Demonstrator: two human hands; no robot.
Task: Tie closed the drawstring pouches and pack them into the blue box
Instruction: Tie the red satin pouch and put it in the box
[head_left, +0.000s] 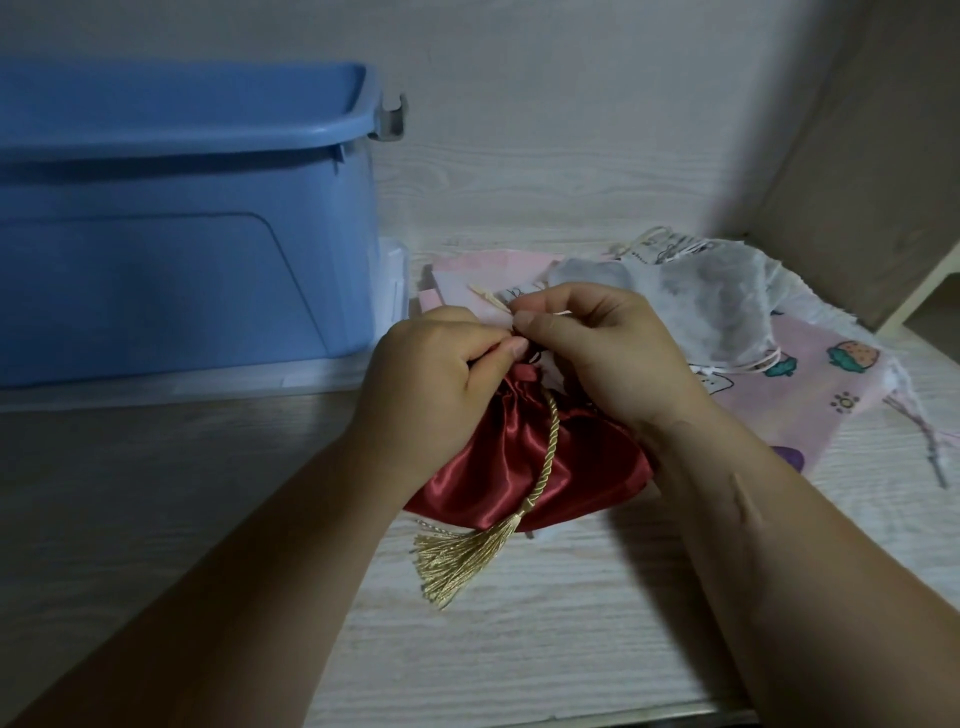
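Pale wooden table is carrying everything | blue box is standing far left | left hand grip is pinching the red pouch at its neck, mid-table | right hand grip is pinching the same neck | white pouch and pink pouch are lying right.

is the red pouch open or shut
Drawn shut: the red pouch is gathered into pleats at its neck. Knotted or not, cannot tell.
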